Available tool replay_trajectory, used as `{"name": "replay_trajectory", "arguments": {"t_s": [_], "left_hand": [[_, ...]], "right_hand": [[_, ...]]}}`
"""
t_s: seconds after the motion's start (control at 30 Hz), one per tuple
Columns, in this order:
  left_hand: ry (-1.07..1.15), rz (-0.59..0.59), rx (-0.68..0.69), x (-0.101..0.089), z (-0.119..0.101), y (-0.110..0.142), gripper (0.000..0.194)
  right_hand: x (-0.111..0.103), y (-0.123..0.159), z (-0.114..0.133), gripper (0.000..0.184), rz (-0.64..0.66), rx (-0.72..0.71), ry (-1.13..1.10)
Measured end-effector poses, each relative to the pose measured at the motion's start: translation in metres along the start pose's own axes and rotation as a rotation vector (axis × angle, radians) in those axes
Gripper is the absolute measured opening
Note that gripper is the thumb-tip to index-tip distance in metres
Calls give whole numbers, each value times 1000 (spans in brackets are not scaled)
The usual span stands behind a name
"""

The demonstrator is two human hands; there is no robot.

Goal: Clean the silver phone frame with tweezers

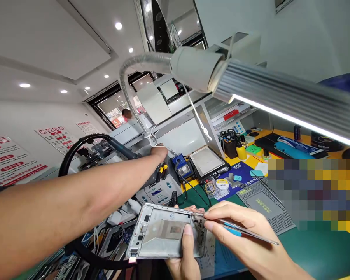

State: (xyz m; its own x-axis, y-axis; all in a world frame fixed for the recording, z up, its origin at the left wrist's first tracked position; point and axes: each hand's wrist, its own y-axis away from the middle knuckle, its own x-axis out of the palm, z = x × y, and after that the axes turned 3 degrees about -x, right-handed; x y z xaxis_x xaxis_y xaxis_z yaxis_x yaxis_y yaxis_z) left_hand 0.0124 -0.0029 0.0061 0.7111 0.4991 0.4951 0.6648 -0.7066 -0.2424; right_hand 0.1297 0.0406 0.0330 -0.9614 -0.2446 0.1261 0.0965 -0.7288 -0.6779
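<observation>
My left hand (186,252) grips a phone's metal mid-frame (154,237), its thumb pressed on the inner face and fingertips curled over the far edge. The frame is tilted, its bare inside towards me, with small parts along both short ends. In my right hand (247,233) is a pair of metal tweezers (258,235) with a blue patch. Their tips are at the frame's upper right corner, and fingers partly hide what they touch there. Another person's bare arm (84,202) reaches across from the left above the frame, its hand partly hidden.
A lamp (274,93) hangs over the bench. Behind the frame stand a grey soldering station (160,190) and a screen-topped plate (207,160). A grey ribbed mat (262,206) bears another pair of tweezers (270,190). Phone parts (111,245) crowd the lower left; a blurred patch covers the right.
</observation>
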Motion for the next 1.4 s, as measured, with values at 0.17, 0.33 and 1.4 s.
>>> {"name": "replay_trajectory", "arguments": {"t_s": [0.17,0.33,1.4], "left_hand": [[5,-6,-88,-3,-5,0,48],[33,54,-107,-9,-7,13,69],[15,-51,-170,-9,-4,13,57]], "right_hand": [[-2,13,9,13,-39,-21,28],[-3,27,28,20,-118,-61,26],[-18,19,23,11,-67,220,-56]]}}
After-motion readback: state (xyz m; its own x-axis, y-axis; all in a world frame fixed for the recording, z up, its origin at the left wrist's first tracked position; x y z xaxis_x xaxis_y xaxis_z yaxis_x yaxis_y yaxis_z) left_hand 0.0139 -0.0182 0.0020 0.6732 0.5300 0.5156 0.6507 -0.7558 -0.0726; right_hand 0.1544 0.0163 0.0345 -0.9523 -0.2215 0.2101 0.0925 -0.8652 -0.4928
